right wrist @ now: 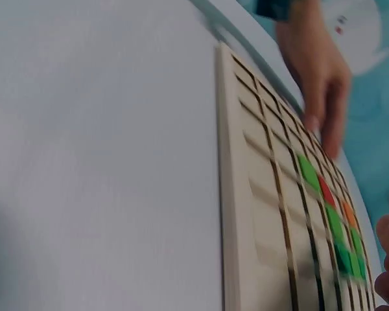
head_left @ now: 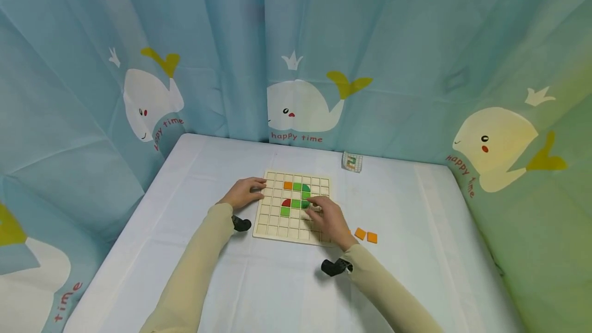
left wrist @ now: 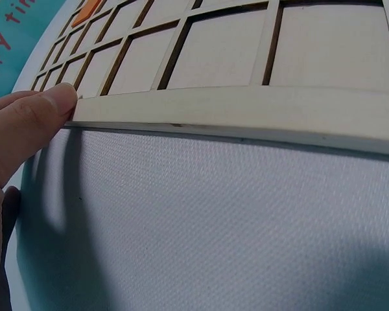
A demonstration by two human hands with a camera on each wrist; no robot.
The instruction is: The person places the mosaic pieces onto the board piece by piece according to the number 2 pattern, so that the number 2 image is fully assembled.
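A pale wooden grid board (head_left: pixel 268 222) lies on the table, its squares partly filled with a winding line of tiles. That line runs from an orange tile (head_left: pixel 288 185) through green pieces and a red rounded tile (head_left: pixel 287 203) to a light green square (head_left: pixel 284 211). At the board's left edge rests my left hand (head_left: pixel 241 192); its thumb (left wrist: pixel 61 100) touches the rim in the left wrist view. Over the board's right part is my right hand (head_left: pixel 329 216), thumb and forefinger apart beside a dark green rounded tile (head_left: pixel 304 204). I see nothing between them.
Loose orange tiles (head_left: pixel 372 237) lie right of the board, one partly hidden by the right wrist. A small printed card (head_left: pixel 352 162) sits near the table's back edge. Blue whale-print curtains (head_left: pixel 398 40) stand around the white table (head_left: pixel 416 209).
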